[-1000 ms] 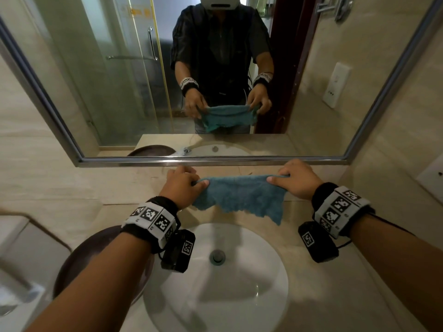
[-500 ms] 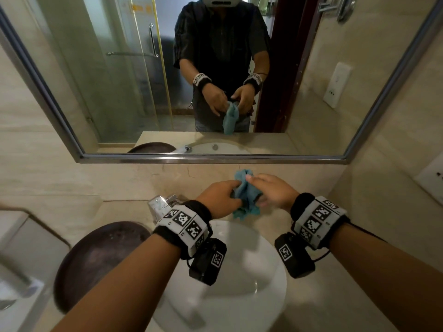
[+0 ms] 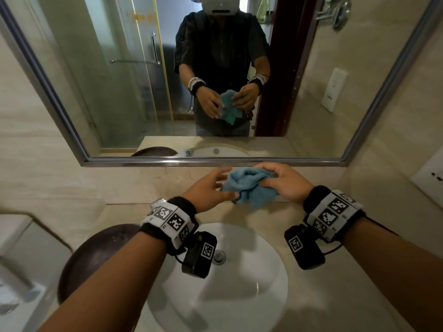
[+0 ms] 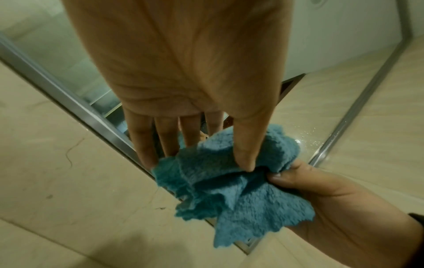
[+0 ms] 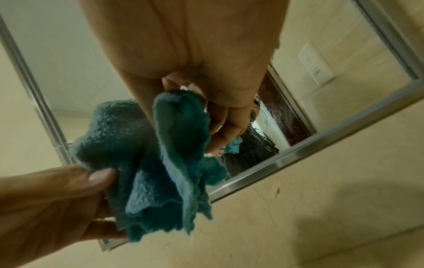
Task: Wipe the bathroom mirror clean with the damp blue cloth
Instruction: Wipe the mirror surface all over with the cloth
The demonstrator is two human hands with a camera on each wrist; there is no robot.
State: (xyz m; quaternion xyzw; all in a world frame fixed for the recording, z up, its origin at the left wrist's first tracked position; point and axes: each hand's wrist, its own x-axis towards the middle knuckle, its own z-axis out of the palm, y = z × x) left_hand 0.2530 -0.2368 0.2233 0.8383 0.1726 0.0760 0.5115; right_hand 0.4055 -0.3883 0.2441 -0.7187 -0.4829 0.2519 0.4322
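Observation:
The blue cloth (image 3: 249,185) is bunched up just below the mirror's (image 3: 115,87) metal bottom edge, above the back of the sink. My right hand (image 3: 271,179) grips the bunch from the right with curled fingers (image 5: 220,130). My left hand (image 3: 225,184) is beside it on the left with fingers straight (image 4: 167,137); its thumb (image 4: 245,154) lies on the front of the cloth (image 4: 229,185) and the fingers reach behind it. In the right wrist view the cloth (image 5: 149,163) hangs in loose folds. Neither hand touches the glass.
A white round sink (image 3: 227,303) is set in the beige counter below my wrists. A dark round bowl (image 3: 96,257) sits to its left, and the chrome tap (image 3: 158,202) peeks out behind my left wristband. A wall socket (image 3: 429,178) is at the right.
The cloth went from stretched flat between both hands to bunched. My left hand has let go and straightened its fingers, while the right keeps the bunch and has lifted slightly toward the mirror.

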